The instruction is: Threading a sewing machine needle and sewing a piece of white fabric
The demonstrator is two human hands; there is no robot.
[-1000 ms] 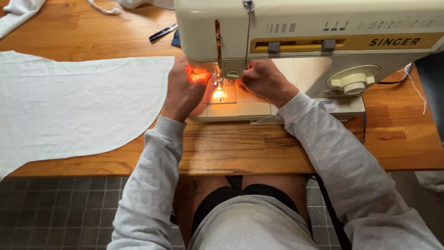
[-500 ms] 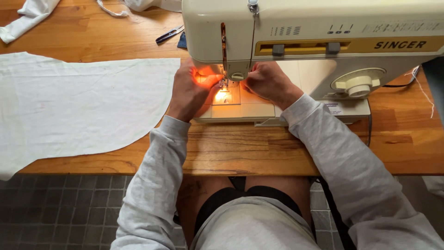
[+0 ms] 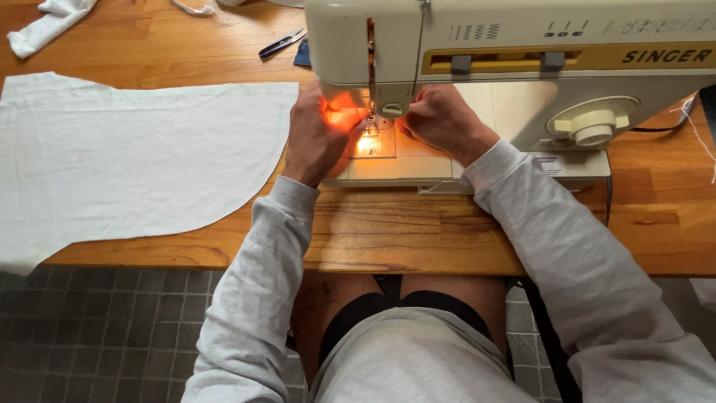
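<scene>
Needle area of the sewing machine [image 3: 514,67] is where I am working, right under the head of the machine where its lamp is glowing orange. I am bringing both hands in close there because the parts are small and the light falls only on that spot. My left hand [image 3: 317,138] is curling in from the left, fingers bent toward the presser foot and lit up by the lamp; whether they are pinching a thread or only bracing, I cannot tell, since the machine's head is hiding the tips. My right hand [image 3: 440,119] is coming in from the other side, fingers drawn together as if nipping something fine beside the needle, but what it is gripping is too small to make out. I am resting both forearms over the table [image 3: 447,231] edge to keep steady. White fabric [image 3: 142,157] is lying flat to my left, well apart from the machine, kept clear of the needle. Small snips [image 3: 282,43] are sitting behind it, near the machine.
</scene>
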